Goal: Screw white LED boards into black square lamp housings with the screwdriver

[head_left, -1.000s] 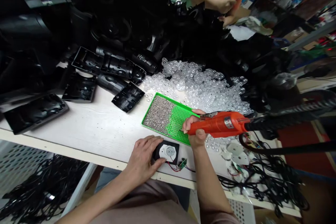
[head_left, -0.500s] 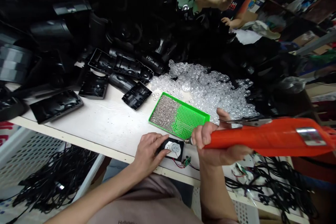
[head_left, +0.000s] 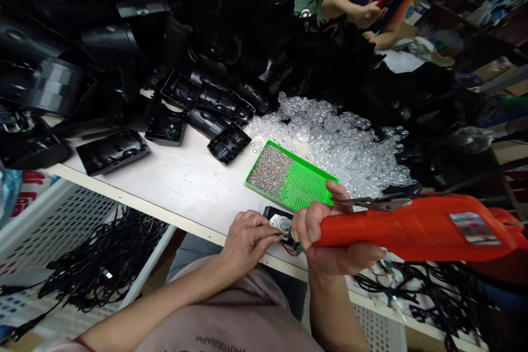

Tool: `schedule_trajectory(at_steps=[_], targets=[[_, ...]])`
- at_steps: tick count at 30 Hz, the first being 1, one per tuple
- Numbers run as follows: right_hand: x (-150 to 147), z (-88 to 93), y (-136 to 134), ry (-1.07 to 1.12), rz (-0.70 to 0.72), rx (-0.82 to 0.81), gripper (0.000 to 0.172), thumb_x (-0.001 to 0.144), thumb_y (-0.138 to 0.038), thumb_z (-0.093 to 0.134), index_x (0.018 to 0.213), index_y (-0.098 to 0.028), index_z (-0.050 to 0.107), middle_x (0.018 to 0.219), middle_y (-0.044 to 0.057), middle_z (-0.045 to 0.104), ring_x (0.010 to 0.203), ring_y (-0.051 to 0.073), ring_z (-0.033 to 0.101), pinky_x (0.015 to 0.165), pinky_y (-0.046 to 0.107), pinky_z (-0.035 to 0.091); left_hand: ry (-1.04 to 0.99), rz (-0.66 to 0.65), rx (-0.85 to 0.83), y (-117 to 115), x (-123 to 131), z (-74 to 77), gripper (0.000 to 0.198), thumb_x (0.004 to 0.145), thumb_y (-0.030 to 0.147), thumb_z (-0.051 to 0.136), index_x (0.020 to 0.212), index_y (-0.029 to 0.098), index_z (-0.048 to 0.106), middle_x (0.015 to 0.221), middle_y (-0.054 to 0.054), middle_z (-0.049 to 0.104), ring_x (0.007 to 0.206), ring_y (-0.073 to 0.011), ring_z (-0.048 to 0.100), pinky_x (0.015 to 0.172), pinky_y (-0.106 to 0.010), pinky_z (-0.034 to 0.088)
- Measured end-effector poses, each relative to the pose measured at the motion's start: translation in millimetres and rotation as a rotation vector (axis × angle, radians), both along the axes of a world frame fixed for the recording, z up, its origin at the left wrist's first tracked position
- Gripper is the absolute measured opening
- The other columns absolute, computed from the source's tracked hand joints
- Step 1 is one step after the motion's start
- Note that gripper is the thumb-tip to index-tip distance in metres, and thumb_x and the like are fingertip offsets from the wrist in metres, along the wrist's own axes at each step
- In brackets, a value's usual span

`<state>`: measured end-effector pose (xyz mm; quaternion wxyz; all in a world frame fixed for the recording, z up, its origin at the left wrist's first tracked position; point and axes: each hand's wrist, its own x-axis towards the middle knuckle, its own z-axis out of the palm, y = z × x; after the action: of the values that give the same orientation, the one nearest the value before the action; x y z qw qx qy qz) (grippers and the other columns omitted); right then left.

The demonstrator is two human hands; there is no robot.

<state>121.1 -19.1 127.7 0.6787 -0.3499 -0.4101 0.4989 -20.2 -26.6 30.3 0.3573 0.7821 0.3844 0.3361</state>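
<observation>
Two hands meet at lower center: the right hand (head_left: 336, 234) clenches one orange screwdriver (head_left: 412, 229), long axis nearly level, tip pointing left at the white disc (head_left: 277, 223) pinched by the left hand (head_left: 247, 242).

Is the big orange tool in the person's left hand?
No, the orange electric screwdriver is gripped in the right hand, while the left hand holds a small white part.

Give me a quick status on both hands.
Left grip on white motor disc. Right grip around orange electric screwdriver. Green screw tray just beyond, not blocking.
</observation>
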Motion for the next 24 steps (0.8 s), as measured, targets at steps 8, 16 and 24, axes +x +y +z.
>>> schedule_trajectory(at_steps=[8,16,24], targets=[[-2,-1.2,-9,0.015,0.008,0.006,0.064,0.070,-0.073,0.060,0.118,-0.032,0.057,0.050,-0.008,0.042,0.034,0.009,0.035,0.037,0.024,0.033,0.007,-0.039,0.018,-7,-1,2.1,0.032,0.099,0.037,0.042,0.099,0.028,0.072,0.088,-0.002,0.068,0.085,-0.0173,0.058,0.074,-0.034,0.042],[3,-4.1,-10,-0.072,-0.078,0.030,0.067,0.068,-0.075,0.061,0.119,-0.032,0.055,0.049,-0.008,0.044,0.034,0.010,0.035,0.038,0.025,0.034,0.134,-0.004,0.135,2,-8,-4.4,0.049,0.091,0.049,0.054,0.131,0.020,0.050,0.118,-0.011,0.062,0.108,-0.0250,0.055,0.089,-0.041,0.043],[7,-37.1,9,-0.082,-0.093,0.019,0.067,0.067,-0.072,0.064,0.116,-0.029,0.055,0.050,-0.009,0.045,0.035,0.010,0.037,0.037,0.024,0.035,0.103,0.008,0.392,5,-8,-20.5,0.014,0.090,0.035,0.062,0.095,0.022,0.065,0.104,-0.004,0.069,0.101,-0.0199,0.060,0.083,-0.034,0.040]])
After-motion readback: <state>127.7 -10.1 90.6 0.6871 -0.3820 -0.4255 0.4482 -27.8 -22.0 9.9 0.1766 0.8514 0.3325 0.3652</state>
